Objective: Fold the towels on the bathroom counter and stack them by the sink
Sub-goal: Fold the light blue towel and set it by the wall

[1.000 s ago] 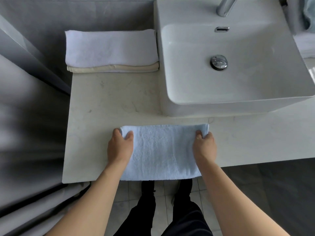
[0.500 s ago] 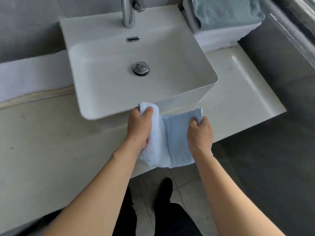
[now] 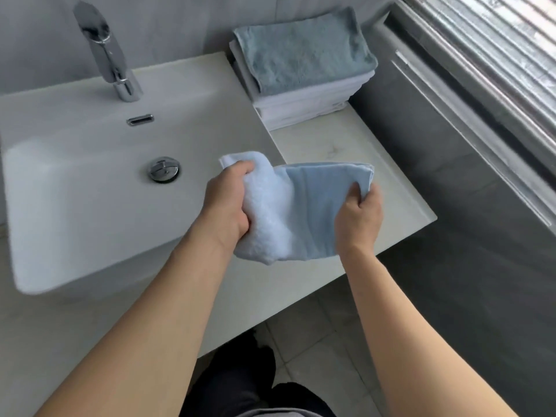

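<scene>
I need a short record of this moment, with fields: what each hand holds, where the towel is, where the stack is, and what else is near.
left hand: grips the bunched left end of the light blue towel
right hand: pinches the towel's right edge
towel position: held up, over the sink's right rim and the counter
stack: folded towels, grey-blue one on top, white ones below, on the counter right of the sink
nearby: chrome faucet, drain plug
</scene>
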Tool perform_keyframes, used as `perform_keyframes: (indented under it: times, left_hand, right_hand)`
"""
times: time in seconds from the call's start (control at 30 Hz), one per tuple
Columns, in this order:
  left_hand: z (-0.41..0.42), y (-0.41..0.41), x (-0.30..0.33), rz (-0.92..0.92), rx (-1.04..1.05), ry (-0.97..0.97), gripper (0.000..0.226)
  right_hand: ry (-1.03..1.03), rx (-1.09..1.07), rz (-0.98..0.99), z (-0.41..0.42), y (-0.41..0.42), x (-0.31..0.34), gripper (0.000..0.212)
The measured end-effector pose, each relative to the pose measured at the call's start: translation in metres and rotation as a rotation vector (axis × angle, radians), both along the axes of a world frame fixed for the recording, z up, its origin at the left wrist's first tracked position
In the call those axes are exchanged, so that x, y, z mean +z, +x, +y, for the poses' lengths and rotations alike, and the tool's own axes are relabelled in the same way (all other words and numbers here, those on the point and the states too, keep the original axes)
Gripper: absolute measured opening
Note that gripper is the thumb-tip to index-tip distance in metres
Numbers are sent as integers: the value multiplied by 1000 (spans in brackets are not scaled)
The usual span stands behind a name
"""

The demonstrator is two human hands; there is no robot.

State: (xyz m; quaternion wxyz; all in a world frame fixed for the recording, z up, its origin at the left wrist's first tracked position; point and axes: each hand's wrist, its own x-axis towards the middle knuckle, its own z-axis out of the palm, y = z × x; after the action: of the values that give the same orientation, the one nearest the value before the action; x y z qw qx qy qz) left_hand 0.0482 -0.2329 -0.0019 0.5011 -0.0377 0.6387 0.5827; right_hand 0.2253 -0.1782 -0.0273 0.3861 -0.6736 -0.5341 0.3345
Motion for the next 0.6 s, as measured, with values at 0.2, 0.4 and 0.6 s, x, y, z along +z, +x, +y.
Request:
perform_keyframes:
  times: [0.2, 0.4, 0.6]
  left_hand:
    - [78, -18, 10, 51, 50, 140, 24]
    - [145, -26, 7, 216, 129, 235, 24]
    - [206, -38, 11, 266, 219, 224, 27]
  right_hand:
    - [120, -82, 24, 70, -16, 17, 12]
    - [149, -136, 76, 148, -25, 19, 10]
    - [140, -67, 132, 231, -42, 16, 18]
